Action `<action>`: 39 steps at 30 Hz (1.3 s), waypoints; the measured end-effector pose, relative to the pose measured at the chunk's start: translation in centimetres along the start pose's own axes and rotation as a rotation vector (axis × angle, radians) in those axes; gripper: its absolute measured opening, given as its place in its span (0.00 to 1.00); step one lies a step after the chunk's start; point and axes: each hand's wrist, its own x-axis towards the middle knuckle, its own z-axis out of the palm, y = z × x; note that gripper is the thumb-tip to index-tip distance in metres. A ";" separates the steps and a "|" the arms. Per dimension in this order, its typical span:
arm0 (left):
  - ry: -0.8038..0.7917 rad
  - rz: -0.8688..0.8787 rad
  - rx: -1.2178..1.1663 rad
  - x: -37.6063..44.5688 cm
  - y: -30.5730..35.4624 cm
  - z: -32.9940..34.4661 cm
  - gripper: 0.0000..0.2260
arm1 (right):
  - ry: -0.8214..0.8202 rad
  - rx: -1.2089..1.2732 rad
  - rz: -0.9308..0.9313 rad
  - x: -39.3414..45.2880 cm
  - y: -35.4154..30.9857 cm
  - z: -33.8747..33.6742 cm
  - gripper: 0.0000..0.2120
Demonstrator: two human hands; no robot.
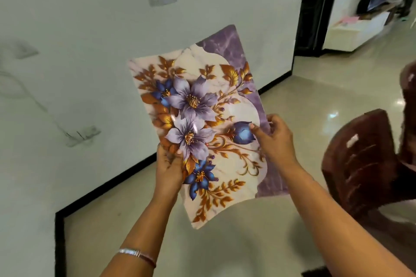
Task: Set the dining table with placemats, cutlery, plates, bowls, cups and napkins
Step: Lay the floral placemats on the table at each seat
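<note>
Two bare arms reach out from the bottom of the view, and the left one wears a silver bracelet [132, 252] at the wrist. Both hands hold one floral placemat [202, 119] up in the air, above the shiny floor [315, 87] and in front of the white wall [78, 40].

That placemat is a long rectangle. Its long side runs up and down, leaning a little, so the top end points away toward the wall and the bottom end points back at the person. Its picture side faces the camera, with purple and blue flowers, gold leaves and a purple strip down the right edge. It bends a bit and shines.

Her left hand [170, 167] grips the left edge low down, thumb on the front and fingers curled behind. Her right hand [273, 136] pinches the right edge a little higher up, thumb pressed on the front near a blue bud, fingers curled round the back.

Off to the right, dark brown plastic chairs [362, 164] stand on the floor, blurry.
</note>
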 end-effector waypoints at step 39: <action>-0.912 -0.115 0.072 73.1 -20.4 65.4 0.25 | 0.839 0.000 0.336 71.7 28.3 -0.2 0.07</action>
